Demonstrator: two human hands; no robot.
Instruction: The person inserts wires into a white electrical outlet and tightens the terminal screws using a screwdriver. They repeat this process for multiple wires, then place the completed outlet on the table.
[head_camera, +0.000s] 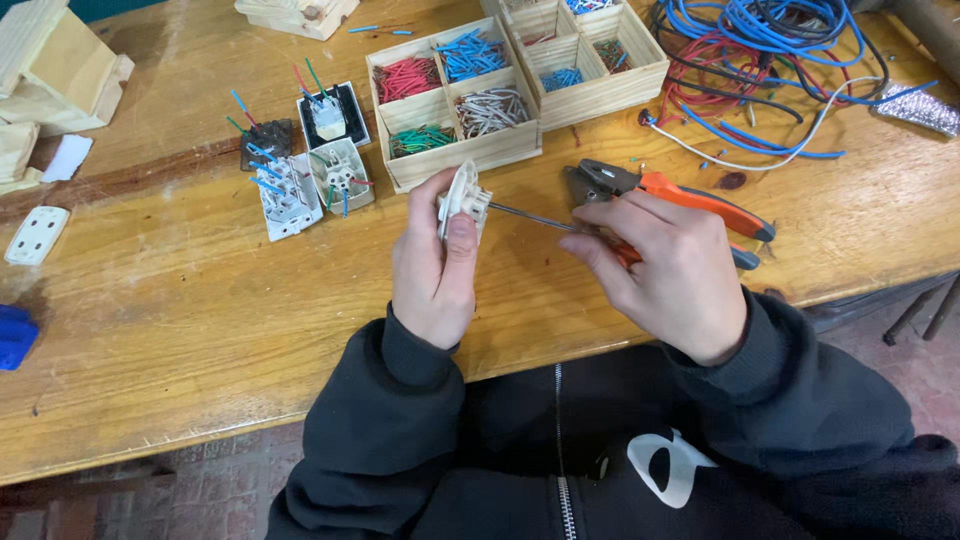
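Item: white socket module (464, 200), held upright above the wooden table (200, 300) edge by the left hand (432, 262), fingers clamped round it, terminals turned toward the tool for access. Screwdriver (540, 218) was gripped closed in the right hand (665, 265), tip set into the module. Orange pliers (665, 190) lay just beyond.

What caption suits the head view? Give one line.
Left hand holds a white socket module; right hand drives a screwdriver into it.
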